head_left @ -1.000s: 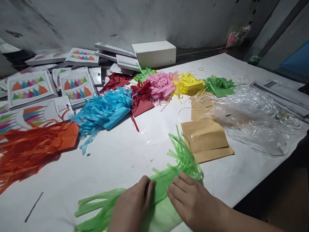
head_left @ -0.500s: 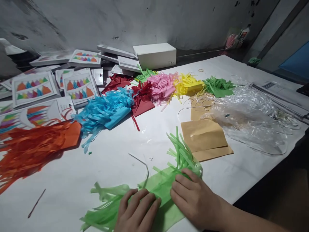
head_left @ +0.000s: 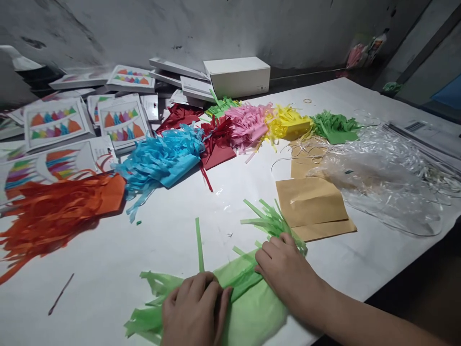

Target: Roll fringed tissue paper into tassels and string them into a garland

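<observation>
A light green sheet of fringed tissue paper (head_left: 248, 298) lies rolled along the near edge of the white table (head_left: 173, 240). My left hand (head_left: 194, 310) presses on its left part, fingers curled over the roll. My right hand (head_left: 284, 274) lies flat on the right part, fingertips at the base of the right-hand fringe (head_left: 268, 221). Another fringe (head_left: 151, 307) spreads out to the left of my left hand. One green strip (head_left: 199, 244) sticks up between the hands.
Piles of fringed paper lie across the table: orange (head_left: 54, 211), blue (head_left: 162, 158), dark red (head_left: 216, 142), pink (head_left: 247, 125), yellow (head_left: 286, 122), green (head_left: 334, 127). Brown envelopes (head_left: 313, 206), clear plastic (head_left: 382, 178), printed cards (head_left: 54, 122) and a white box (head_left: 237, 77) surround them.
Both hands have rolled the green paper toward me, tightening it. The right fringe has dropped lower and a single strip now stands up between the hands.
</observation>
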`<state>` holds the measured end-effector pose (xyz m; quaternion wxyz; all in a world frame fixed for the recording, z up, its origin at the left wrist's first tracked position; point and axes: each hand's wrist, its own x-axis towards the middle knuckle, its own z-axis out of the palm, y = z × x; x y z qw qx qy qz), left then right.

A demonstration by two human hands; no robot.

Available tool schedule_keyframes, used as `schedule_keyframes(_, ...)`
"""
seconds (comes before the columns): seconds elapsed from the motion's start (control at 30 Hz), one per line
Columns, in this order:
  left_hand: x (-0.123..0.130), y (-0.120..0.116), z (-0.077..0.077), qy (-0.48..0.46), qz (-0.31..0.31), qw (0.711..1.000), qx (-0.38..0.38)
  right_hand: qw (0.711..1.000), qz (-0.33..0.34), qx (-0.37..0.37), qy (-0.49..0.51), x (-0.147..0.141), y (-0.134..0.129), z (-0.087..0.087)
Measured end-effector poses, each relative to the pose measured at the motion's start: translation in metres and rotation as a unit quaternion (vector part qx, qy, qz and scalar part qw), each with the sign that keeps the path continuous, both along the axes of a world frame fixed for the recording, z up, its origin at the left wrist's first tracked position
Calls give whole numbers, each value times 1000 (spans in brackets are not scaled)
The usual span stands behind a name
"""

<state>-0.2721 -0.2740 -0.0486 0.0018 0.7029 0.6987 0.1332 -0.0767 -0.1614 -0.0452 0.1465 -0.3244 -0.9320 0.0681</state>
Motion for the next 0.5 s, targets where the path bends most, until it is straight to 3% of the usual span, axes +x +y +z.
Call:
schedule_keyframes(0.2,-10,7,-1,-3,-116,993,-19,994,55,-87,-23,8,10,15)
schedule_keyframes(0.37,-9,19,3,-40,-51,992,-112,986,84,-112,-93,5,20,25)
schedule_keyframes(0.5,-9,20,5,-62,-99,988,-102,985,129,-88,-80,8,26,27)
